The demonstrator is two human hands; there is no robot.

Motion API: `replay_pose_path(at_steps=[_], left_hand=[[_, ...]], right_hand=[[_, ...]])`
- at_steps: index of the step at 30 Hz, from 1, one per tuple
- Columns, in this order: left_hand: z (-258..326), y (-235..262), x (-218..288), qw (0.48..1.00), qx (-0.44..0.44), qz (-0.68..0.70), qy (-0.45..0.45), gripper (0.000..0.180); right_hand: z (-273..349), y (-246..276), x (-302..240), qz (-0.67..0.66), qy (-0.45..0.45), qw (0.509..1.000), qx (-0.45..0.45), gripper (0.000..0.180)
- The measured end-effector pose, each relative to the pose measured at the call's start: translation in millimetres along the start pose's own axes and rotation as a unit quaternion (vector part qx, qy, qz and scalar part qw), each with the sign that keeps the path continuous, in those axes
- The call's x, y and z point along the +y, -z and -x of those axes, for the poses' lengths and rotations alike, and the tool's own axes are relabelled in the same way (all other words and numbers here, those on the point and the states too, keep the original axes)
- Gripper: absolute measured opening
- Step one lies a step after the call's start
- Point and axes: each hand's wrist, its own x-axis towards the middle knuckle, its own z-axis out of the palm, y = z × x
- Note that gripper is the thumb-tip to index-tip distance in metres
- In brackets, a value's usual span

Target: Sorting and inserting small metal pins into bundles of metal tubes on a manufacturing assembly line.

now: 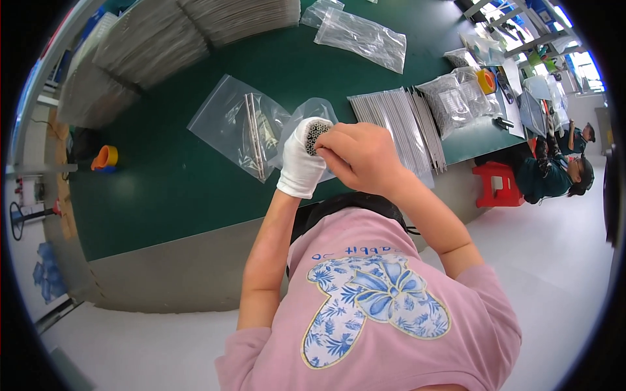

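Observation:
In a white glove, my left hand (302, 156) is closed around a bundle of thin metal tubes (315, 135), whose round open ends face up. Clear plastic (317, 108) shows behind the bundle. My bare right hand (362, 156) pinches at the edge of the tube ends; what its fingertips hold, if anything, is hidden. To the left, a clear plastic bag (218, 117) lies flat on the green table (163, 189). A few slim rods (254, 137) rest on that bag.
Many grey tubes (391, 124) lie in rows to my right, beside filled clear bags (450, 98). Stacked wrapped packs (153, 45) stand at the back left. A yellow tape roll (105, 157) sits at the left edge. Two people work at the right, near a red stool (499, 186).

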Motion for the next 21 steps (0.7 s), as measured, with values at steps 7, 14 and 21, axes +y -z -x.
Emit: replay_pose_path(at_steps=[7, 14, 21], left_hand=[[-2.0, -4.6, 3.8, 1.000, 0.009, -0.028, -0.003, 0.030], [-2.8, -0.9, 10.1, 0.999, 0.006, -0.049, -0.018, 0.032], [-2.0, -4.0, 13.5, 0.997, 0.006, -0.078, -0.020, 0.032]], right_hand=[[-7.5, 12.8, -7.1, 0.074, 0.007, 0.995, -0.066, 0.005], [-10.6, 13.5, -10.3, 0.082, -0.009, 0.991, -0.104, 0.004], [-4.2, 9.6, -7.1, 0.054, 0.010, 0.994, -0.094, 0.006]])
